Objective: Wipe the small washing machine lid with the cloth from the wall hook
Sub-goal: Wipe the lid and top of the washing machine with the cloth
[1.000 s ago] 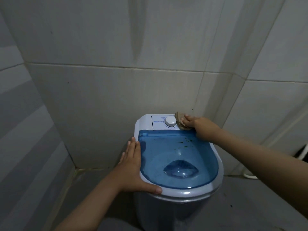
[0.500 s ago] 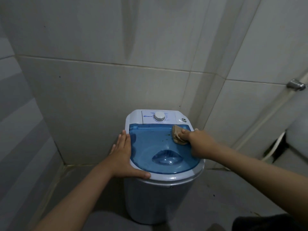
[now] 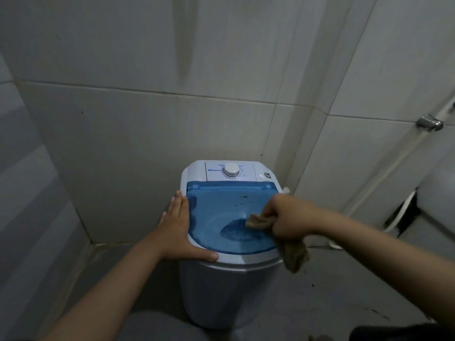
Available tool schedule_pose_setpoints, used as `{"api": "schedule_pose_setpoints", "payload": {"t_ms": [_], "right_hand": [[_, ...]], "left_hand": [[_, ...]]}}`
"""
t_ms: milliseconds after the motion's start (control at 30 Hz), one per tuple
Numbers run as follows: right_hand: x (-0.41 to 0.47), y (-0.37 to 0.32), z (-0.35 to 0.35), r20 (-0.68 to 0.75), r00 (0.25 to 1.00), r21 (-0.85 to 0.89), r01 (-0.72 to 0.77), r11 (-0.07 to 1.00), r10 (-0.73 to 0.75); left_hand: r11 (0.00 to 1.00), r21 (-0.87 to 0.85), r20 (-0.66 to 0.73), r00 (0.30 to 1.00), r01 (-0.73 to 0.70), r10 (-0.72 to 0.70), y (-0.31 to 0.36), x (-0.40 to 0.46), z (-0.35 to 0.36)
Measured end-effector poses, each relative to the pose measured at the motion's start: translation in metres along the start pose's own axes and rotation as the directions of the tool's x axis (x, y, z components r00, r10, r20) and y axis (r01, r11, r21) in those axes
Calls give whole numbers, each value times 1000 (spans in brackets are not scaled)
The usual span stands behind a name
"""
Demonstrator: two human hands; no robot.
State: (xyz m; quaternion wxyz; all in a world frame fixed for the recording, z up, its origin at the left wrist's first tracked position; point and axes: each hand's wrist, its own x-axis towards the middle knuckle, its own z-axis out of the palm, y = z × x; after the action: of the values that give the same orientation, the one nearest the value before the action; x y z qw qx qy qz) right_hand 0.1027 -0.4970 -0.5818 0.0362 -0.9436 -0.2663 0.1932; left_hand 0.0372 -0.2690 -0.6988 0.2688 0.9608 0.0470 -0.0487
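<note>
A small white washing machine (image 3: pixel 221 291) stands in a tiled corner, topped by a translucent blue lid (image 3: pixel 216 215) with dark specks near its back. My right hand (image 3: pixel 288 215) is shut on a crumpled tan cloth (image 3: pixel 258 221), pressing it onto the right side of the lid beside the recessed handle; a loose end of the cloth hangs off the machine's right edge. My left hand (image 3: pixel 179 230) lies flat against the machine's left rim, fingers together and thumb along the front edge.
A white control panel with a round dial (image 3: pixel 231 170) sits behind the lid. Tiled walls close in at the back and left. On the right wall are a metal bracket (image 3: pixel 429 122), a pipe and a white hose (image 3: pixel 398 215). The floor is grey.
My right hand has dragged the cloth from the back right corner by the dial forward across the lid to the handle recess. The left hand has stayed on the left rim.
</note>
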Motion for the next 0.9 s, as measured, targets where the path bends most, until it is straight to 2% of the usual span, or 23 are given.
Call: {"api": "schedule_pose_setpoints", "payload": {"t_ms": [67, 133, 233, 300, 367, 433, 700, 900], "right_hand": [[15, 0, -23, 1, 1000, 174, -5, 985, 5], [38, 0, -36, -110, 994, 257, 25, 966, 3], [71, -5, -39, -327, 944, 91, 72, 993, -39], [91, -7, -32, -375, 922, -78, 67, 995, -92], [107, -4, -19, -306, 943, -159, 87, 984, -132], [118, 2, -6, -263, 955, -163, 99, 982, -140], [103, 15, 18, -277, 938, -192, 157, 969, -207], [62, 9, 36, -200, 934, -340, 219, 915, -298]], "left_hand": [[1000, 2, -2, 1000, 2, -2, 0, 1, 0], [1000, 6, -6, 1000, 2, -2, 0, 1, 0], [1000, 15, 5, 1000, 6, -6, 0, 0, 0], [1000, 15, 5, 1000, 10, -10, 1, 0, 0], [1000, 8, 3, 1000, 12, -12, 0, 0, 0], [1000, 7, 7, 1000, 17, -17, 0, 0, 0], [1000, 9, 10, 1000, 10, -10, -1, 1, 0], [1000, 2, 5, 1000, 5, -5, 0, 0, 0]]}}
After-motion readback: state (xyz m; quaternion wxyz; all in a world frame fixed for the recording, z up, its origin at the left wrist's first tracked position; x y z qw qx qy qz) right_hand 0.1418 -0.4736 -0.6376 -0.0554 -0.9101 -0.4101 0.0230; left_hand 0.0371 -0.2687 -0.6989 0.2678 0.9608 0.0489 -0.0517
